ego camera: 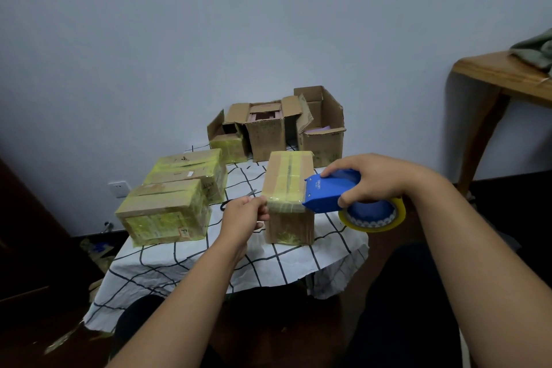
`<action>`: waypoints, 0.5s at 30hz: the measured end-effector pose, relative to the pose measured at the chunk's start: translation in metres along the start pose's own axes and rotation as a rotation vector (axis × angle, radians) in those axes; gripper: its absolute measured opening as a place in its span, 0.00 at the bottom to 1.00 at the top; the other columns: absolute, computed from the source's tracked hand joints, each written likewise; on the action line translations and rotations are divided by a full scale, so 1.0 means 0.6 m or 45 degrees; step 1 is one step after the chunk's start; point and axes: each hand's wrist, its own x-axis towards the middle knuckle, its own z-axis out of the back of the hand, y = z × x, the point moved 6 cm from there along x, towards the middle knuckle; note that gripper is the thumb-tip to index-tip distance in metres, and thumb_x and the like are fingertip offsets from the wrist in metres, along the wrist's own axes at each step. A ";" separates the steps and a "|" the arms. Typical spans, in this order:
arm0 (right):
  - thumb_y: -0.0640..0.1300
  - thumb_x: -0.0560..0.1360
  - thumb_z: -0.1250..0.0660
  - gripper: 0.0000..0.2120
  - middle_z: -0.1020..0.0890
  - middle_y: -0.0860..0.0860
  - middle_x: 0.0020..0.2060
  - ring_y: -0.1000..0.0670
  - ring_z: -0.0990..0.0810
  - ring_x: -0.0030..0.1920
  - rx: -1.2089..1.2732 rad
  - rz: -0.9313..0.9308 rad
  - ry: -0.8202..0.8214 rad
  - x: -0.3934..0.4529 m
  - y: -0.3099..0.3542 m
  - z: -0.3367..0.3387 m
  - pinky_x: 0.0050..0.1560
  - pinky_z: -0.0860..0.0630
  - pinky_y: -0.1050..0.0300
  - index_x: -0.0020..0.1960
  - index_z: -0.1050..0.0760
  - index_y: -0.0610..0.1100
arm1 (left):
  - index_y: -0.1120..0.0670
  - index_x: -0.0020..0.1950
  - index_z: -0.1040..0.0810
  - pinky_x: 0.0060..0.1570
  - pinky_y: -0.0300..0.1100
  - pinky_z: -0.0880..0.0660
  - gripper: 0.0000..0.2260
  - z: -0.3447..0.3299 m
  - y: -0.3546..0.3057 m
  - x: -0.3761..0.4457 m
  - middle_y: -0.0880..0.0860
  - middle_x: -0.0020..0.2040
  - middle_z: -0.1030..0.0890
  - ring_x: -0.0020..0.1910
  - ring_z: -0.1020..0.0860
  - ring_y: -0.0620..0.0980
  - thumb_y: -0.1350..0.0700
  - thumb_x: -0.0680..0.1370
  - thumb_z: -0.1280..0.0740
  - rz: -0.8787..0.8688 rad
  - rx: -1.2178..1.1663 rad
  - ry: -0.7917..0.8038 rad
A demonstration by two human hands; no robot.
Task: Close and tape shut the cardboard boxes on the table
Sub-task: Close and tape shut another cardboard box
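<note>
A tall closed cardboard box (288, 179) stands near the table's front edge, its top seam covered in yellowish tape. My right hand (369, 181) grips a blue tape dispenser (327, 191) with a yellow tape roll (373, 215), its blade end at the box's front right top corner. A strip of tape (285, 205) runs across the box's upper front edge. My left hand (246, 212) pinches the strip's left end at the front left corner. Two taped boxes (167, 212) (191, 172) lie on the left. Three open boxes (264, 125) (321, 128) (225, 139) stand at the back.
The small table (268, 263) wears a white cloth with a black grid. Scissors (239, 199) lie between the left boxes and the tall box. A wooden table (501, 75) with a green cloth stands at the right. Tape scraps litter the dark floor at the left.
</note>
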 end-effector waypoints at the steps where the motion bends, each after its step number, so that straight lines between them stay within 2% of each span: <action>1: 0.53 0.69 0.24 0.25 0.27 0.53 0.61 0.48 0.21 0.52 0.002 0.000 0.001 0.000 -0.001 0.000 0.53 0.19 0.48 0.60 0.30 0.70 | 0.58 0.39 0.24 0.34 0.39 0.28 0.09 -0.001 0.000 0.000 0.53 0.34 0.21 0.34 0.23 0.48 0.59 0.79 0.34 -0.003 0.006 0.005; 10: 0.54 0.70 0.25 0.25 0.27 0.54 0.61 0.51 0.24 0.53 -0.034 0.010 0.018 0.003 -0.001 -0.002 0.52 0.22 0.54 0.62 0.29 0.69 | 0.58 0.41 0.23 0.33 0.39 0.28 0.08 -0.002 0.006 0.005 0.53 0.34 0.21 0.33 0.23 0.48 0.60 0.79 0.34 0.010 0.000 0.004; 15: 0.53 0.71 0.25 0.25 0.28 0.55 0.60 0.54 0.25 0.50 -0.038 0.009 0.039 0.006 0.002 -0.005 0.45 0.27 0.60 0.65 0.29 0.66 | 0.58 0.42 0.22 0.35 0.40 0.26 0.08 -0.002 0.007 0.008 0.53 0.35 0.21 0.35 0.22 0.49 0.60 0.80 0.35 0.016 -0.004 -0.003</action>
